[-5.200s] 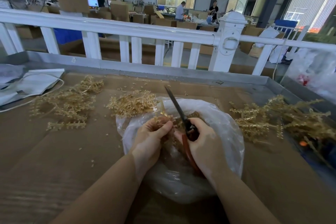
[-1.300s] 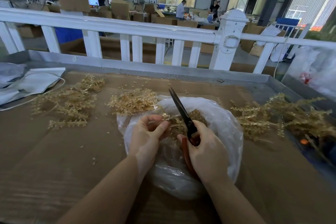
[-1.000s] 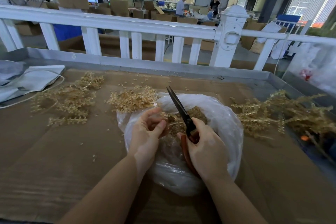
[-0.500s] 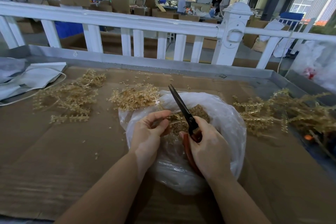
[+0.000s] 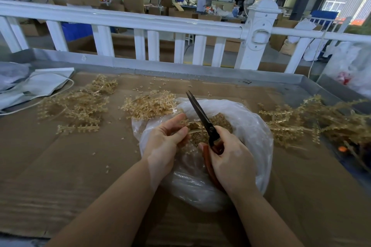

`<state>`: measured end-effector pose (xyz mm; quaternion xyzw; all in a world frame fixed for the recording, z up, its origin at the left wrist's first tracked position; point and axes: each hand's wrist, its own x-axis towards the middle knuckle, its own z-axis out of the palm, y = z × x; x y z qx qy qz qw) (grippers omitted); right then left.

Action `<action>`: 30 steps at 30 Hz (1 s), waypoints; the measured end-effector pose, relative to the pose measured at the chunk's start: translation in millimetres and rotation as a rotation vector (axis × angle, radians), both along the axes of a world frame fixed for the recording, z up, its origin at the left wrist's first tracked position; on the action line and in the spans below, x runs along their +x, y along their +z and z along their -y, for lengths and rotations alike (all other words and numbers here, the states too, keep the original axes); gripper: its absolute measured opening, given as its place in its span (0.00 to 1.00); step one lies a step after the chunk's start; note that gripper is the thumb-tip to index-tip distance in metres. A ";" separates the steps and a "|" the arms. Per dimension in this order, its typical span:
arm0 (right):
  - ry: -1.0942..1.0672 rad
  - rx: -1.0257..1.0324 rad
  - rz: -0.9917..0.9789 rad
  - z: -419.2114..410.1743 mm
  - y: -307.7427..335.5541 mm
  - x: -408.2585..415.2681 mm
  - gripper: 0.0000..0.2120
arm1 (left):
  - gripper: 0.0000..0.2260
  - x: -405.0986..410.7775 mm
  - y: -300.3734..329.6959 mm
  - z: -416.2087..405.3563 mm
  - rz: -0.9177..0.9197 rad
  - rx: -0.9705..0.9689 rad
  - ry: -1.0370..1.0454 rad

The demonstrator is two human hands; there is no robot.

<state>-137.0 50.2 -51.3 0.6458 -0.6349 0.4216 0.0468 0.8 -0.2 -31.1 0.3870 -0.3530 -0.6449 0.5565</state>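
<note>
A thin golden plastic sprig (image 5: 195, 130) with small knobby buds is pinched in the curled fingers of the left hand (image 5: 164, 142), above the open mouth of a crinkled clear plastic bag (image 5: 251, 126) on the bench (image 5: 70, 166). The right hand (image 5: 230, 158) wraps its fingers around the orange handles of the scissors (image 5: 200, 115), and the dark pointed blades cross over the sprig. Loose piles (image 5: 80, 104) of similar sprigs lie on the brown cardboard.

Two hands (image 5: 164, 142); one scissors (image 5: 200, 116); one bag (image 5: 253, 128); three sprig piles (image 5: 80, 104).

left hand (image 5: 164, 142) fingers uncurled and stretched forward, pale stem (image 5: 197, 130) now showing beside scissors (image 5: 200, 115) blades
</note>
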 end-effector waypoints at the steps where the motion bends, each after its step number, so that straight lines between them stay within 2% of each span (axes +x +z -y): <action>1: 0.006 0.005 0.003 -0.1 -0.1 -0.2 0.20 | 0.17 0.1 0.3 -0.5 0.010 -0.006 -0.003; 7: 0.020 0.007 0.011 -0.8 0.6 0.2 0.21 | 0.17 -0.2 1.4 -2.6 0.016 -0.051 -0.021; 15: 0.049 0.042 0.011 0.0 4.3 -0.4 0.20 | 0.10 0.9 4.2 -2.4 0.020 -0.059 -0.020; 20: 0.073 0.088 0.009 -1.0 8.3 -1.8 0.18 | 0.21 9.2 7.0 -4.5 0.106 -0.083 -0.105; 27: 0.152 0.133 0.112 -9.7 26.3 -8.2 0.12 | 0.31 16.0 11.2 0.4 -0.164 -0.052 -0.143; 30: 0.171 0.131 0.110 -14.9 30.7 -8.4 0.10 | 0.30 16.4 12.1 2.4 -0.164 -0.065 -0.081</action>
